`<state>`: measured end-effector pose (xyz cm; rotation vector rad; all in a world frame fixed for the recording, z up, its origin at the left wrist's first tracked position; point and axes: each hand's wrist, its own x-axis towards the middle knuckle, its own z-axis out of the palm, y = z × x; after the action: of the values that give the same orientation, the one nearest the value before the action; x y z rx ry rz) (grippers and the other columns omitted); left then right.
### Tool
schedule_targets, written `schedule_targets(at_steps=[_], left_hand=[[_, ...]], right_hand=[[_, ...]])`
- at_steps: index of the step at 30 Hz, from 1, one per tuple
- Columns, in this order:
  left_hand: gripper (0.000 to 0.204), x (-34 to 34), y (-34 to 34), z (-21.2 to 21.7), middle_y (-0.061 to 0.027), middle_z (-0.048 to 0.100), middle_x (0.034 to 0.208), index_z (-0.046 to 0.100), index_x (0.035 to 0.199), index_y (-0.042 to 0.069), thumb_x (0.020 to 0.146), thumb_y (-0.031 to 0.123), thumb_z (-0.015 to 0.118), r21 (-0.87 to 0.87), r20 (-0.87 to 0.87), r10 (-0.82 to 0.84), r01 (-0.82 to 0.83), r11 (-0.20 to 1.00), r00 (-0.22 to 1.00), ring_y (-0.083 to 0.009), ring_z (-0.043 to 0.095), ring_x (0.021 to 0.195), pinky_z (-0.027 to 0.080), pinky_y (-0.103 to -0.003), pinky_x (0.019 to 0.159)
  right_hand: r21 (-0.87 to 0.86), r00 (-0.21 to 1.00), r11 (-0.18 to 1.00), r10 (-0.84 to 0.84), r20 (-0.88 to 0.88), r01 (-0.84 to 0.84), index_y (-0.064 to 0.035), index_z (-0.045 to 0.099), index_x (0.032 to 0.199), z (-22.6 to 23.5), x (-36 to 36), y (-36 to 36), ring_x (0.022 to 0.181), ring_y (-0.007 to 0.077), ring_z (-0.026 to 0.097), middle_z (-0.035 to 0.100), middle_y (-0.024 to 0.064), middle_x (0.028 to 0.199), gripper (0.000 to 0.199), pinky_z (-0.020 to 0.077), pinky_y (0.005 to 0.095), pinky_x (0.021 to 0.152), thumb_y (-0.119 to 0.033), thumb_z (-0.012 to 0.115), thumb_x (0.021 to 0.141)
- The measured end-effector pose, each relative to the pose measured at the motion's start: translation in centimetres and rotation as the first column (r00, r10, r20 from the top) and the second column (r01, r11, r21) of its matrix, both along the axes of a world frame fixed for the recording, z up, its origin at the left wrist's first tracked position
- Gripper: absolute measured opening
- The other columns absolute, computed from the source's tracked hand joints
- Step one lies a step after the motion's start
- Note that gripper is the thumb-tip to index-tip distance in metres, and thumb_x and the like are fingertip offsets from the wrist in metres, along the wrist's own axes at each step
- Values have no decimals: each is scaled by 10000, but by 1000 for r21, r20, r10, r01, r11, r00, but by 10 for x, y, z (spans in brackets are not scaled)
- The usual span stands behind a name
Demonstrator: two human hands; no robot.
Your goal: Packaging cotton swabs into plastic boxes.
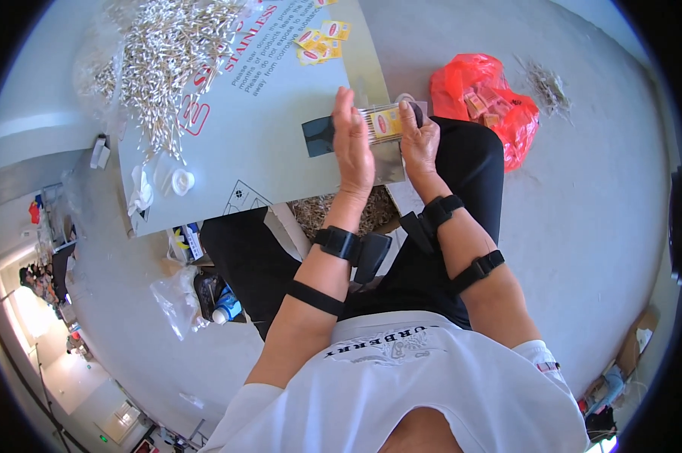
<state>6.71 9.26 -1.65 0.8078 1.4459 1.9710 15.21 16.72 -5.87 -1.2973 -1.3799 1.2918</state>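
A small clear pack of cotton swabs [385, 124] with a yellow label card is gripped at its right end by my right hand [419, 140], the thumb lying on top. My left hand [354, 147] stands upright at the pack's left end, fingers stretched out together and palm turned toward the swab tips. Whether that palm touches the tips I cannot tell. Both hands are over the right edge of the metal-topped table [258, 151]. A dark flat patch [318, 137] lies on the table just left of my left hand.
A big heap of loose cotton swabs [175, 53] covers the table's far left. Several yellow label cards [322, 41] lie at the far edge. A white roll [182, 181] sits near left. On the floor are a red plastic bag [484, 98] and a box of swabs [345, 215].
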Motion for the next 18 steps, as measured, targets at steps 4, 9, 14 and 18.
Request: schedule_targets(at_steps=[4, 9, 14, 18], left_hand=[[583, 1, 0, 3, -215, 328, 1502, 350, 1426, -60, 1037, 373, 382, -145, -258, 65, -105, 984, 964, -281, 331, 1389, 260, -370, 1135], [424, -22, -24, -3, -150, 495, 1337, 464, 1331, 11, 957, 169, 585, -113, -232, 240, -271, 956, 943, -245, 460, 1260, 418, -359, 1002], [317, -117, -74, -4, -134, 576, 1088, 572, 1109, 26, 802, 15, 654, -198, -727, 311, -620, 759, 612, -302, 542, 1019, 446, -400, 881], [311, -197, -77, -3, -151, 577, 1035, 586, 1079, 20, 781, 26, 676, -276, -723, 325, -686, 673, 610, -333, 538, 1008, 418, -417, 936]], right_hand=[[-23, 999, 1000, 4, -42, -5, 28, 623, 915, -7, 1, 1, 752, 187, 551, 605, 131, 822, 345, 469, 328, 714, -316, 638, 938], [114, 983, 986, -135, 128, 121, 37, 625, 1022, 2, 27, 19, 830, 233, 579, 631, 122, 915, 294, 475, 335, 812, -250, 616, 957], [744, 926, 663, -227, 301, -80, 6, 589, 1088, 54, 12, 5, 938, 302, 570, 614, 148, 1053, 245, 460, 395, 864, -157, 635, 910], [487, 903, 761, 340, 263, -428, -20, 607, 988, 66, -12, -28, 795, 271, 597, 621, 138, 931, 166, 496, 350, 714, 33, 641, 835]])
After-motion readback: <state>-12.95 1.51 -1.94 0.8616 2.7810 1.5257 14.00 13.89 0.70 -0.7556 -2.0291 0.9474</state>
